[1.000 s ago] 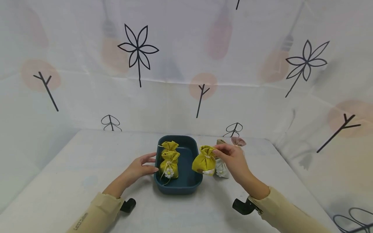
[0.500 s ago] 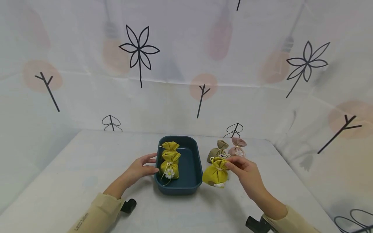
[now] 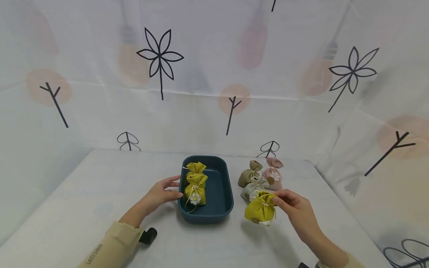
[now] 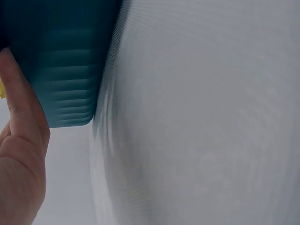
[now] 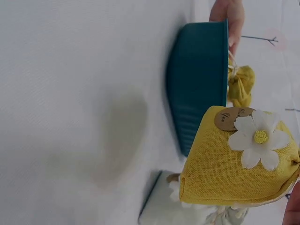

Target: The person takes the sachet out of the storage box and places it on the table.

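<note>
A right hand (image 3: pixel 296 214) pinches a plump yellow pouch (image 3: pixel 260 209) by its gathered neck, just left of the palm; its cloth bears a white flower (image 5: pixel 260 137) and brown tag (image 5: pixel 229 118). The left hand (image 3: pixel 159 192), fingers apart, touches a blue bin (image 3: pixel 219 195). Below both: white tabletop (image 3: pixel 77 208); beyond, a pale printed backdrop (image 3: pixel 194 115).

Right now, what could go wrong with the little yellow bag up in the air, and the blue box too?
The right hand pinches the yellow bag by its gathered top, so it might slip and drop. The pale bag looks close by, so the yellow one could bump it. The left hand touches the blue box, so a push might slide it.
</note>
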A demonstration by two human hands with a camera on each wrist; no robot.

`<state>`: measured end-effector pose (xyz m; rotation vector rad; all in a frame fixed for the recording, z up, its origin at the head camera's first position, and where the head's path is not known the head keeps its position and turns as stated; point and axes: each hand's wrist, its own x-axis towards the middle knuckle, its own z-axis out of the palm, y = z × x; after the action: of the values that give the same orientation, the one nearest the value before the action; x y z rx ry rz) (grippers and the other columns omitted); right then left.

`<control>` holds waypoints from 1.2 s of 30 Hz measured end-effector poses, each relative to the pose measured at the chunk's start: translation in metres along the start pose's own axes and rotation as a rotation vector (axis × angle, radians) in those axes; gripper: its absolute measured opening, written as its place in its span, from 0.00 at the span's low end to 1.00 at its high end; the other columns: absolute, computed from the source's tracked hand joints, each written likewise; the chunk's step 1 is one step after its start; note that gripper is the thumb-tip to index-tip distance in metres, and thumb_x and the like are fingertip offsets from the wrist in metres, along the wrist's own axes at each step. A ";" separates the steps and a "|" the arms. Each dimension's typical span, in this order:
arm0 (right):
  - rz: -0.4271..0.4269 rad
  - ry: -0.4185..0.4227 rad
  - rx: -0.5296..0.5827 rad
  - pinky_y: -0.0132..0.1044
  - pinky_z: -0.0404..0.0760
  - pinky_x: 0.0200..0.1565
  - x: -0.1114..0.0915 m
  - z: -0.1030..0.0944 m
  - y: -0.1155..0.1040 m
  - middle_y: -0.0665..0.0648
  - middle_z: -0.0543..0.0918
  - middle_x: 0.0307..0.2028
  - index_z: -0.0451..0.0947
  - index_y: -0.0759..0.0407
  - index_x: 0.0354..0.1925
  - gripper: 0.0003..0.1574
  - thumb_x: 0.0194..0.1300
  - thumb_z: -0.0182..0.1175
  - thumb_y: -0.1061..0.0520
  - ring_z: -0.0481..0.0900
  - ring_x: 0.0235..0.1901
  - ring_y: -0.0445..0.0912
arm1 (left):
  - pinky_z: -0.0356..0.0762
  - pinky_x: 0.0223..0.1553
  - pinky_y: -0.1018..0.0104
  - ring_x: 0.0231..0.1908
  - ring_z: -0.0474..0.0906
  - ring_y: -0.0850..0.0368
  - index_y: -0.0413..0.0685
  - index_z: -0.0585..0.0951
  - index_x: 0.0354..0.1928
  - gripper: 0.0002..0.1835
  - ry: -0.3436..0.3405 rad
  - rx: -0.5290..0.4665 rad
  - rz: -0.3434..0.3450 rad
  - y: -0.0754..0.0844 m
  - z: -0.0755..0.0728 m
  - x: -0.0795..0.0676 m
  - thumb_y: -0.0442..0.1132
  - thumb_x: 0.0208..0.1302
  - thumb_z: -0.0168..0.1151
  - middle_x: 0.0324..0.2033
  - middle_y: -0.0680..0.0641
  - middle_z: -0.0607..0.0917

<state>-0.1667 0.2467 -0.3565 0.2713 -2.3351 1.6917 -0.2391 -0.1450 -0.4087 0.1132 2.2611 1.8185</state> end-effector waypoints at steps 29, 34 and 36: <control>0.095 0.122 -0.198 0.23 0.77 0.35 0.010 -0.052 0.037 0.39 0.80 0.32 0.75 0.74 0.45 0.21 0.67 0.56 0.54 0.77 0.33 0.32 | 0.78 0.46 0.57 0.45 0.78 0.53 0.52 0.66 0.66 0.38 0.011 0.007 -0.012 0.002 0.000 0.000 0.40 0.53 0.70 0.55 0.43 0.74; 0.121 0.128 -0.201 0.23 0.77 0.36 0.020 -0.054 0.044 0.43 0.81 0.34 0.74 0.75 0.47 0.24 0.67 0.57 0.53 0.76 0.34 0.32 | 0.78 0.46 0.58 0.45 0.78 0.53 0.51 0.66 0.67 0.38 0.010 -0.002 -0.009 0.002 -0.001 -0.001 0.39 0.53 0.70 0.55 0.43 0.74; 0.123 0.125 -0.186 0.24 0.77 0.37 0.026 -0.057 0.056 0.48 0.81 0.36 0.74 0.74 0.48 0.25 0.66 0.57 0.52 0.77 0.35 0.34 | 0.78 0.46 0.58 0.45 0.78 0.53 0.51 0.66 0.66 0.37 0.007 -0.004 -0.006 0.002 -0.001 0.000 0.38 0.53 0.70 0.55 0.43 0.74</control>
<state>-0.2026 0.3179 -0.3820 -0.0121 -2.4373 1.4812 -0.2390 -0.1452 -0.4068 0.1000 2.2604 1.8227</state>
